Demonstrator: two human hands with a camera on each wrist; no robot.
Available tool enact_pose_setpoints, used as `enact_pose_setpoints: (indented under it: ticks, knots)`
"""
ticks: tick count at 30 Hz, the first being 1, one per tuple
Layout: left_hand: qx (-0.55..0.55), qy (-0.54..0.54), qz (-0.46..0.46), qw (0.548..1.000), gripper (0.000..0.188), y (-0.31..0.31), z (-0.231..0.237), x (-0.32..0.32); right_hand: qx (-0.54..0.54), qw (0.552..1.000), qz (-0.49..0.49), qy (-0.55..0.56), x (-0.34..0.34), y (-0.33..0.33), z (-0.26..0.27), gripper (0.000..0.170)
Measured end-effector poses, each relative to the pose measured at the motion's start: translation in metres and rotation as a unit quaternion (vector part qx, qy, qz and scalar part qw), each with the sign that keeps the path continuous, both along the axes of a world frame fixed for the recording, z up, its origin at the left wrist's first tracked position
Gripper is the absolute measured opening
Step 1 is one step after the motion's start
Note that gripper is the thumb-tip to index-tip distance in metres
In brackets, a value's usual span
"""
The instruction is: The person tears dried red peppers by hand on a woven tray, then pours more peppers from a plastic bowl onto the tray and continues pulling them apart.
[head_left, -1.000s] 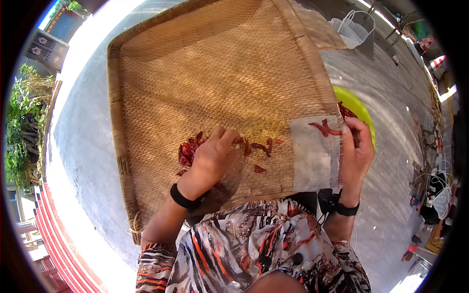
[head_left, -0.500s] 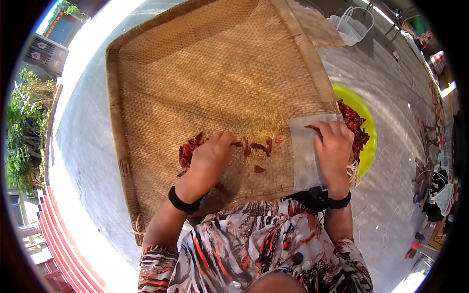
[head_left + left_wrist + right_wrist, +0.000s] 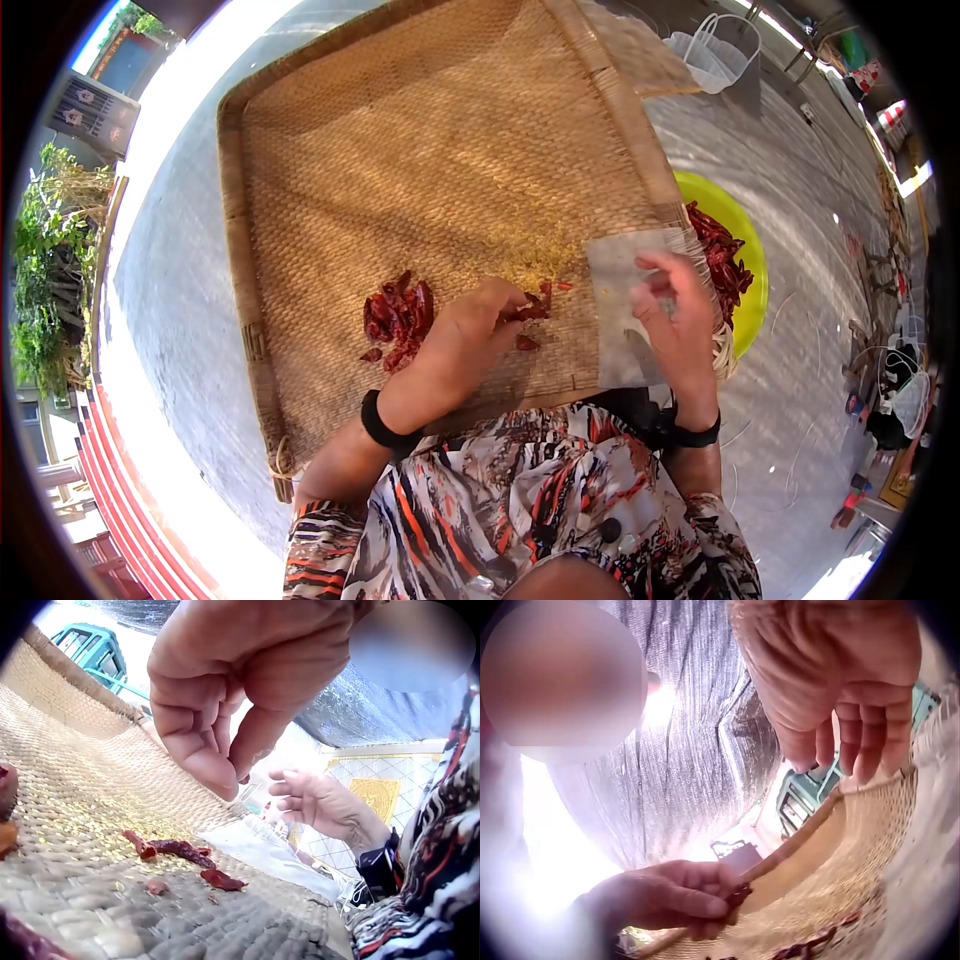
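My left hand (image 3: 465,345) is over the near part of a woven tray (image 3: 430,160), just right of a pile of dried red chilies (image 3: 398,312). Its thumb and fingertips pinch a dried chili piece (image 3: 739,895), mostly hidden by the fingers. Beyond the fingertips, loose chili pieces (image 3: 180,851) lie on the weave among scattered yellow seeds (image 3: 535,250). My right hand (image 3: 680,325) hovers above a pale sheet (image 3: 615,300) at the tray's right side. In the right wrist view its fingers hang loosely bent, with nothing between them.
A yellow-green basin (image 3: 755,270) of dried chilies (image 3: 722,260) stands just beyond the tray's right edge. Farther right and back, a white bag (image 3: 712,60) rests near a board. A raised rim (image 3: 232,190) borders the tray, and concrete floor surrounds it.
My right hand came from the basin side onto the sheet with a chili and now holds nothing, fingers loosened. My left hand shifted right, uncovering the chili pile.
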State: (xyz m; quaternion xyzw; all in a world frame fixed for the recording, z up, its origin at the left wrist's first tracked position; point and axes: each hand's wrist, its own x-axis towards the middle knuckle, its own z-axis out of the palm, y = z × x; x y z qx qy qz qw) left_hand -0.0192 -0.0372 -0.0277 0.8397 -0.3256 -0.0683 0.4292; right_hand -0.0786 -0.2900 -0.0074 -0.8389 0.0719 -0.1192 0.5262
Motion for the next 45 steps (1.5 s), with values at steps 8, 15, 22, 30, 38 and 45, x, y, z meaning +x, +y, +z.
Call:
enact_pose_setpoints:
  ticks: [8,15,22,30,38,45]
  knots:
    - [0.07,0.093,0.019,0.993,0.039,-0.01,0.007,0.004,-0.008,0.995,0.083,-0.047,0.008,0.028,-0.01,0.022]
    - [0.182,-0.017,0.001,0.983,0.058,-0.003,-0.014,0.005,-0.211,0.935,-0.264,-0.108,0.006,-0.052,-0.007,0.024]
    - [0.14,0.047,-0.04,0.988,0.041,-0.001,-0.022,0.007,-0.172,0.985,0.023,-0.014,0.003,0.008,-0.025,0.029]
    - [0.133,0.041,-0.034,0.99,0.022,0.001,-0.035,0.008,-0.211,0.958,0.194,-0.033,0.024,0.048,-0.053,0.023]
    - [0.165,0.051,0.045,0.984,0.026,0.01,-0.006,-0.001,-0.149,0.974,0.167,-0.037,0.022,0.048,-0.042,0.013]
    - [0.122,-0.05,0.046,0.99,0.023,0.027,-0.003,-0.003,-0.172,0.939,0.299,-0.008,0.013,0.06,-0.053,0.015]
